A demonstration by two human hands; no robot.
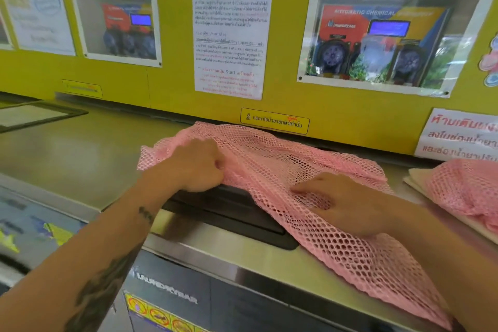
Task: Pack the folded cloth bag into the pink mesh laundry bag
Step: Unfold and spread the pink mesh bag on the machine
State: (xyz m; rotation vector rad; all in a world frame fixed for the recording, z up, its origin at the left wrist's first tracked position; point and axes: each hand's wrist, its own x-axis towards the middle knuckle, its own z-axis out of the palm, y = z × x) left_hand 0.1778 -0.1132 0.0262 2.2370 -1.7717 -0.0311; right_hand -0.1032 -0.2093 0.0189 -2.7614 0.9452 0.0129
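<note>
Head view: steel washer top (80,159) below yellow wall (172,75), left hand (198,164) fingers bunching pink mesh laundry bag (350,259), right hand (347,202) fingers flat.

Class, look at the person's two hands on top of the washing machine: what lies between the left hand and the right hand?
In the head view, only pink mesh laundry bag spans between the left hand and right hand.
</note>
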